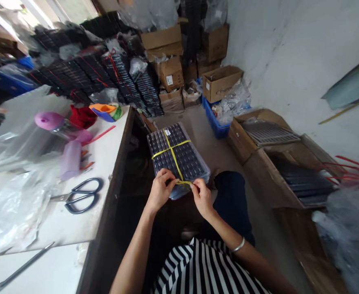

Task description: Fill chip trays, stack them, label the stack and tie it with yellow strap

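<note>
A stack of trays (181, 163) with rows of small dark pieces under clear plastic sits low in front of me, beside the table. Yellow strap (171, 148) crosses over its top in both directions. At the stack's near edge my left hand (161, 188) is closed, pinching one end of the strap. On the other side of the knot-like crossing, my right hand (202, 197) pinches the other end between thumb and fingers. The strap runs taut between the two hands. A small white label (167, 132) lies near the far end of the stack.
Scissors (81, 196), a purple bottle (71, 159) and plastic bags (16, 208) lie on the white table (105, 163) at left. Open cartons (259, 159) and a blue crate (217, 122) stand at right. Tied black stacks (130, 77) fill the back.
</note>
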`<state>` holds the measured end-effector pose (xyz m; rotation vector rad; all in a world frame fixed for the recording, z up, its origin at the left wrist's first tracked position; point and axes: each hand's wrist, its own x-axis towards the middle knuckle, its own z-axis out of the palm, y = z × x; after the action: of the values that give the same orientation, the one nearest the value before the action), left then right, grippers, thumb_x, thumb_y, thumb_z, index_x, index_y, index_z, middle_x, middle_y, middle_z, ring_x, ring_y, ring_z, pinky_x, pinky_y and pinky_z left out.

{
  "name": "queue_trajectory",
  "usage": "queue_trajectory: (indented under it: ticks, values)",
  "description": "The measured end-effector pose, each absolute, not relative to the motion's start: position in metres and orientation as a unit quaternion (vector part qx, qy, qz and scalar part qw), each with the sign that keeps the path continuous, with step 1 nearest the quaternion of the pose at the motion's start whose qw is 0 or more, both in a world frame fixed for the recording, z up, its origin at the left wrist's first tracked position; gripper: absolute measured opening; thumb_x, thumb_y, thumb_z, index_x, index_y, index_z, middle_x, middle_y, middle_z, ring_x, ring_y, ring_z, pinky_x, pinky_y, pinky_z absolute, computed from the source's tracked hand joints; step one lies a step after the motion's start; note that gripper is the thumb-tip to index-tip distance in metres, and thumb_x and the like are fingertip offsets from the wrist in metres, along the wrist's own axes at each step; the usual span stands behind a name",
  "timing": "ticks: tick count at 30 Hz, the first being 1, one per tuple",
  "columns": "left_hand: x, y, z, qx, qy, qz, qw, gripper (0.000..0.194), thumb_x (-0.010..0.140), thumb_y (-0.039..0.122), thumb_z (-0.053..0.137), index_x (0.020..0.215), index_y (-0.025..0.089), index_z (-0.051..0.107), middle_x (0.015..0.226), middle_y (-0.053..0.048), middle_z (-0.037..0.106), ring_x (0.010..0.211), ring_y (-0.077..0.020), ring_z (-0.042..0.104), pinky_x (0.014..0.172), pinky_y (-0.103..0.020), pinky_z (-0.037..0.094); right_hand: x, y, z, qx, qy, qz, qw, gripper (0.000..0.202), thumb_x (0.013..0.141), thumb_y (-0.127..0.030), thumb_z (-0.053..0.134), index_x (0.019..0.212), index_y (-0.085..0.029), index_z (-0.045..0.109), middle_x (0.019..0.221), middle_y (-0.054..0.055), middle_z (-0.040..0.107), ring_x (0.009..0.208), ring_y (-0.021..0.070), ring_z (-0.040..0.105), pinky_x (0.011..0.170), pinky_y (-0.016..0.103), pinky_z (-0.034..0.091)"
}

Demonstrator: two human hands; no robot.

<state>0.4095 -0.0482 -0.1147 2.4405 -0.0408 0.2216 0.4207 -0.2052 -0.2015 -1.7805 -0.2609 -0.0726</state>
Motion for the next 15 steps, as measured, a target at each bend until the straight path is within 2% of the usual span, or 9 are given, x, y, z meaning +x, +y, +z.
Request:
queue_trajectory:
  ticks: [3, 5, 11, 15]
  values:
    - [0.403, -0.065, -0.115, 0.935, 0.007, 0.043, 0.351, 0.021, 0.087, 0.036, 0.050, 0.076, 0.019, 0.056, 0.066, 0.002, 0.057, 0.057, -0.0117, 0.051, 0.053, -0.022, 0.040, 0.418, -0.204, -0.203, -0.792, -0.117, -0.041, 0.598, 0.010, 0.090, -0.031, 0.041, 0.085, -0.024, 0.046, 0.072, 0.002, 0.059, 0.064, 0.0168, 0.059, 0.061, 0.026, 0.043]
    - [0.399, -0.070, -0.114, 0.940, 0.025, 0.023, 0.340, 0.023, 0.087, 0.037, 0.048, 0.073, 0.020, 0.055, 0.058, 0.004, 0.054, 0.051, -0.0111, 0.048, 0.049, -0.022, 0.035, 0.419, -0.204, -0.204, -0.805, -0.120, -0.044, 0.580, 0.010, 0.090, -0.029, 0.042, 0.085, -0.023, 0.047, 0.071, 0.002, 0.060, 0.060, 0.0167, 0.059, 0.059, 0.026, 0.042]
    - [0.397, -0.060, -0.103, 0.957, 0.121, 0.033, 0.260, 0.029, 0.083, 0.033, 0.051, 0.057, 0.021, 0.050, 0.047, 0.001, 0.044, 0.049, -0.0166, 0.048, 0.053, -0.027, 0.025, 0.424, -0.205, -0.208, -0.836, -0.126, -0.051, 0.532, 0.011, 0.091, -0.028, 0.040, 0.086, -0.022, 0.048, 0.069, 0.002, 0.060, 0.060, 0.0175, 0.060, 0.059, 0.026, 0.039]
    - [0.402, -0.051, -0.099, 0.950, 0.110, 0.016, 0.293, 0.032, 0.080, 0.035, 0.055, 0.052, 0.020, 0.050, 0.048, 0.001, 0.047, 0.050, -0.0158, 0.048, 0.054, -0.027, 0.027, 0.422, -0.204, -0.207, -0.840, -0.134, -0.060, 0.522, 0.012, 0.093, -0.030, 0.039, 0.086, -0.023, 0.047, 0.071, 0.002, 0.060, 0.062, 0.0177, 0.061, 0.060, 0.026, 0.041]
